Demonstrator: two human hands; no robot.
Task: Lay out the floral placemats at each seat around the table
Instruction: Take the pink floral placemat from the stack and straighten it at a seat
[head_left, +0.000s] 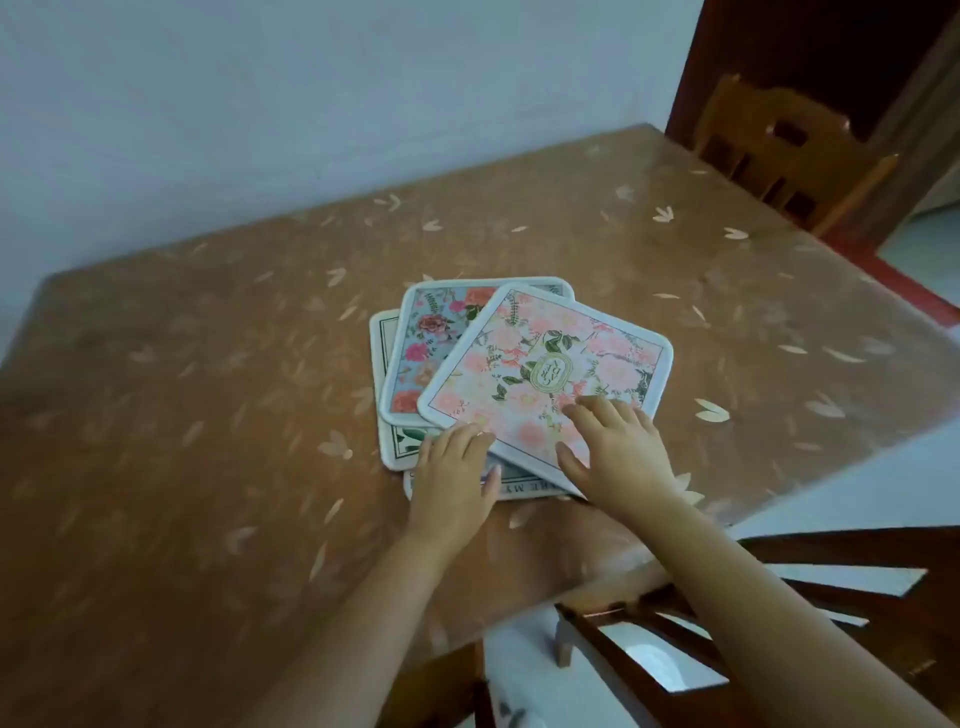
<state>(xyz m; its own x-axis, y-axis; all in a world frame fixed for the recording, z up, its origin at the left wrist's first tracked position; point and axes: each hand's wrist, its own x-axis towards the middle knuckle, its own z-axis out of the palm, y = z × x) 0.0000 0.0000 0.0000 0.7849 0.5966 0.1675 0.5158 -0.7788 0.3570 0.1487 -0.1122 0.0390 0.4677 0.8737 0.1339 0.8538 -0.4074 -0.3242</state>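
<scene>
we see the pink placemat (545, 364) on top of a fanned pile, turned cornerwise, printed with pale pink blooms and green leaves. at its middle is a gold-rimmed oval label (550, 370); there is writing in it, but we cannot read it. under it lies the blue placemat (431, 338) with red and pink roses, its right half covered. a cream placemat (384, 364) shows only as a strip at the left and a corner with green leaves. of the bottom placemat (524, 486) we see just a border strip nearest us, where we make out the letters "my"; the rest is covered or blurred.

the pile sits around the middle of the bench (208, 389), which has a brown cover scattered with pale leaf shapes.

the right hand (613, 447) lies flat on the pink placemat's near corner, its grip open and fingers spread. the left hand (457, 467) rests on the near-left edges of the lower mats, its grip also open, fingers relaxed.

a far chair (779, 150) stands at the bench's far right corner, blurred. a near chair (675, 639) is below the right forearm, cut off by the frame. a pale wall (260, 104) is behind.
</scene>
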